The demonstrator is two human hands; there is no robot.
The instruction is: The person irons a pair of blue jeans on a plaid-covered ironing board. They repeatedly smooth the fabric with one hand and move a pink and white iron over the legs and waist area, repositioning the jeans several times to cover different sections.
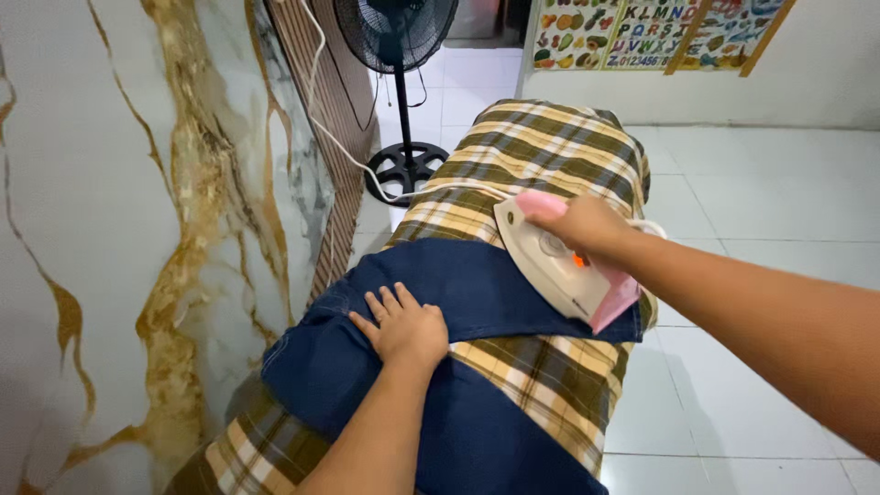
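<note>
The right hand (587,225) is closed around the pink handle of an electric iron (559,266), whose white and pink body rests on its soleplate on the upper edge of a dark blue denim garment (477,367). The iron's pointed nose lies away from the wrist, toward the far left, and its pink heel lies just below the gripping fingers, at the garment's right edge. A white power cord (344,151) leaves the iron beyond the knuckles and runs away up the wall to the left. The left hand (406,328) lies flat with its fingers spread, palm down on the denim, pressing the cloth without grasping anything; it is well apart from the iron, nearer the person and to the left of the right-hand grip. The garment is spread across an ironing surface covered in a yellow, brown and white plaid cloth (550,147), which shows both beyond the iron and directly beside the left wrist. Beyond the gripped iron stands a black pedestal fan (399,55) on a white tiled floor (761,202). A marbled white and gold wall (119,229) runs along the left of both hands.
</note>
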